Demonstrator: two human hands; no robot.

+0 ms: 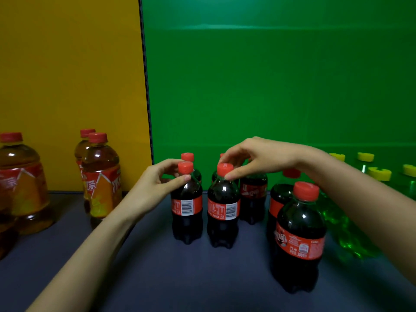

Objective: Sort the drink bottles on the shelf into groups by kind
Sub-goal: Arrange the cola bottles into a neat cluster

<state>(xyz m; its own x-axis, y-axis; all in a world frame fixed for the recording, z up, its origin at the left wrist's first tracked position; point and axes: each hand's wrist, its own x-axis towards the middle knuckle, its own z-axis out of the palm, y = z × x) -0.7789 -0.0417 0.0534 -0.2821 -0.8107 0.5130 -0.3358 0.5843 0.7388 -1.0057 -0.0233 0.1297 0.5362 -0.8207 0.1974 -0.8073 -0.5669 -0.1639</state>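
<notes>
On the matte dark shelf (146, 266), the left hand (157, 183) pinches the neck of one glossy plastic cola bottle (186, 212) and the right hand (258, 156) pinches the red cap (225, 169) of the adjacent cola bottle (222, 212), between amber tea bottles (101, 176) at left and translucent green bottles (337, 217) at right.

A yellow back panel (67, 64) meets a green back panel (270, 75) at a dark vertical seam (145, 86).

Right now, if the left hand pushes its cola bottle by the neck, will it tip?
Probably heavyish: the cola bottle looks full to the neck. Pushed high where the left hand pinches it, it may tip rather than slide. The neighbouring bottle, held by the right hand, stands close and could get knocked.
</notes>
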